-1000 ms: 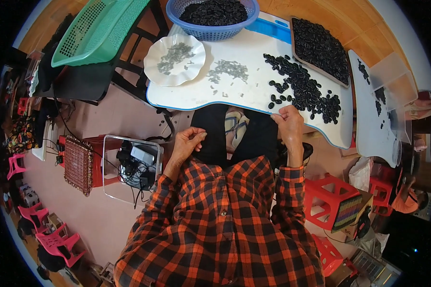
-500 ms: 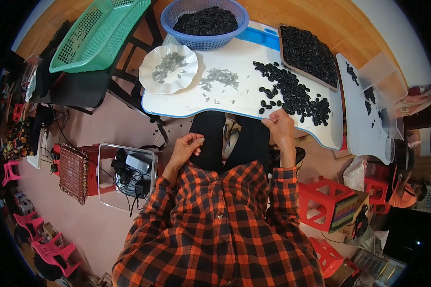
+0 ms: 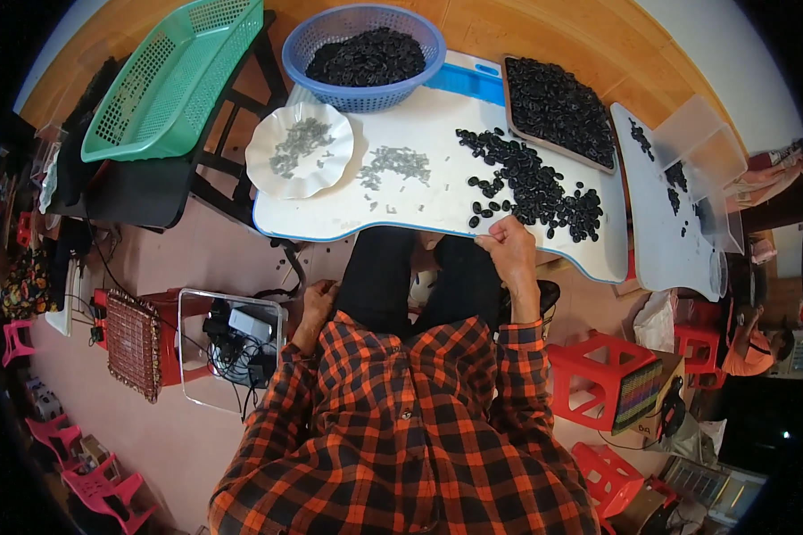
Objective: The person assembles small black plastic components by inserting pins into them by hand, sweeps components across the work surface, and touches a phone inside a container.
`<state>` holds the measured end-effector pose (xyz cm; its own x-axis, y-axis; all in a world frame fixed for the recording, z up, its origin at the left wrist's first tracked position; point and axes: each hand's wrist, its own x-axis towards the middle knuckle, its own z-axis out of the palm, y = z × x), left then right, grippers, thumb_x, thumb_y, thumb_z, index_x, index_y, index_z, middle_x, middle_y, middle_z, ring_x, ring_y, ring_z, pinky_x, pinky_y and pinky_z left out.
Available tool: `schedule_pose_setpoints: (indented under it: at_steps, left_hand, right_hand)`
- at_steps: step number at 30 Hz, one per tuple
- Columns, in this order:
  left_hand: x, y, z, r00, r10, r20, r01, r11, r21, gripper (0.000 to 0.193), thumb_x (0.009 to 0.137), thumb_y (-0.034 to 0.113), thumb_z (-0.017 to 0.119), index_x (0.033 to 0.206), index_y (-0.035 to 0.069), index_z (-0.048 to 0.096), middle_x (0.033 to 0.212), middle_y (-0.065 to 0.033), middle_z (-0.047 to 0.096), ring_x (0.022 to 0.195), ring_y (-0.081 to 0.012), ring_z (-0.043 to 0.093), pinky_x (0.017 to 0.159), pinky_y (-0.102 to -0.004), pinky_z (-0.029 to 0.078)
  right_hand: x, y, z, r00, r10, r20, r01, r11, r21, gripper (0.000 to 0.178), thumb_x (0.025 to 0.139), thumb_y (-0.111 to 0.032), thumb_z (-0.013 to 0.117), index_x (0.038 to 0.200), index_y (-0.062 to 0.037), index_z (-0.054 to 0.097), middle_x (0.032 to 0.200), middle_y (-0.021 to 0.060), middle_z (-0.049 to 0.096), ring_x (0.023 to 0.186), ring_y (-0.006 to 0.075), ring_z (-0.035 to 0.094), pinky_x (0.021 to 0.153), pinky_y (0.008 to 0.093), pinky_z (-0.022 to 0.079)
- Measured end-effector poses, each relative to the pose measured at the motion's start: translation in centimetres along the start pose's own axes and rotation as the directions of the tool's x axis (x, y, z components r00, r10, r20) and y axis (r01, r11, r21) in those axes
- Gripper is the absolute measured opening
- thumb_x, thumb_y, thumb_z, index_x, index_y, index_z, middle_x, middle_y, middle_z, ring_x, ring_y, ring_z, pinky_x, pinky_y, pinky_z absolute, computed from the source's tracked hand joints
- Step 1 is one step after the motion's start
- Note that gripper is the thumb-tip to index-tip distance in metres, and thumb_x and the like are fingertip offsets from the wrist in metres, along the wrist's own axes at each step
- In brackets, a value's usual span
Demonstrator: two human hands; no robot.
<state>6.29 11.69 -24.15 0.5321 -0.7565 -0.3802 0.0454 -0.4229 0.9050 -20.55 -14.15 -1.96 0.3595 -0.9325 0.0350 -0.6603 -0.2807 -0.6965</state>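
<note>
My right hand (image 3: 514, 257) is at the front edge of a white tabletop (image 3: 330, 214), thumb and fingers pinched together. Whatever lies between its fingertips is too small to make out. Just beyond it spreads a loose heap of small black oval pieces (image 3: 531, 183). My left hand (image 3: 316, 308) hangs low beside my left thigh, its fingers curled and partly hidden; I cannot see what they hold. Left of the black heap lies a patch of small clear-grey pieces (image 3: 397, 167). More of these fill the middle of a white scalloped plate (image 3: 335, 174).
A blue basket (image 3: 366, 96) and a shallow tray (image 3: 558, 153), both full of black pieces, stand at the back. A green basket (image 3: 143, 143) rests at left. Beside me are a clear bin of cables (image 3: 232, 334) and a red stool (image 3: 589, 379). Another person (image 3: 748, 352) sits far right.
My left hand has dropped from in front of my lap to beside my left thigh. The right hand stays pinched at the table edge. The whole view has shifted slightly.
</note>
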Motion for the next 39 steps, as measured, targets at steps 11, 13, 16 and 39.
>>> schedule_pose_setpoints:
  at_steps: [11, 13, 16, 39]
  left_hand:
    - [1.4, -1.4, 1.0, 0.995, -0.075, 0.070, 0.073, 0.997, 0.037, 0.024, 0.086, 0.014, 0.060, 0.101, -0.004, 0.066, 0.098, -0.0161, 0.068, 0.087, -0.0240, 0.065, 0.077, -0.0317, 0.048]
    - [1.6, -1.7, 1.1, 0.993, -0.091, 0.079, 0.088, 0.995, 0.044, 0.023, 0.086, 0.013, 0.060, 0.101, -0.004, 0.066, 0.098, -0.0165, 0.068, 0.088, -0.0238, 0.065, 0.078, -0.0314, 0.048]
    - [1.8, -1.5, 1.5, 0.987, -0.097, 0.129, 0.091, 0.994, 0.058, 0.023, 0.086, 0.012, 0.059, 0.100, -0.004, 0.066, 0.098, -0.0170, 0.068, 0.089, -0.0237, 0.064, 0.079, -0.0310, 0.048]
    - [0.8, 12.3, 5.3, 0.864, 0.483, -0.140, -0.336, 0.762, 0.554, 0.032, 0.087, 0.020, 0.057, 0.110, -0.002, 0.055, 0.103, -0.0252, 0.056, 0.094, -0.0444, 0.053, 0.082, -0.0488, 0.044]
  right_hand:
    - [-0.1, -0.4, -0.2, 1.000, 0.023, 0.004, -0.023, 1.000, 0.014, 0.024, 0.067, -0.006, 0.077, 0.080, 0.0020, 0.059, 0.069, 0.0081, 0.062, 0.062, 0.0138, 0.059, 0.057, 0.0266, 0.048]
    - [-0.1, -0.2, -0.3, 1.000, -0.005, -0.017, 0.006, 1.000, 0.004, 0.023, 0.067, -0.005, 0.076, 0.080, 0.0018, 0.058, 0.068, 0.0070, 0.061, 0.061, 0.0127, 0.057, 0.056, 0.0259, 0.048]
    - [-0.2, -0.1, -0.4, 0.999, 0.051, 0.006, -0.051, 0.998, 0.022, 0.022, 0.068, -0.004, 0.076, 0.080, 0.0013, 0.058, 0.067, 0.0056, 0.060, 0.061, 0.0113, 0.056, 0.055, 0.0248, 0.047]
    - [0.0, -0.8, -0.9, 0.996, 0.077, 0.036, -0.077, 0.997, 0.023, 0.027, 0.065, -0.012, 0.078, 0.079, 0.0017, 0.058, 0.072, 0.0139, 0.062, 0.065, 0.0238, 0.061, 0.060, 0.0327, 0.049]
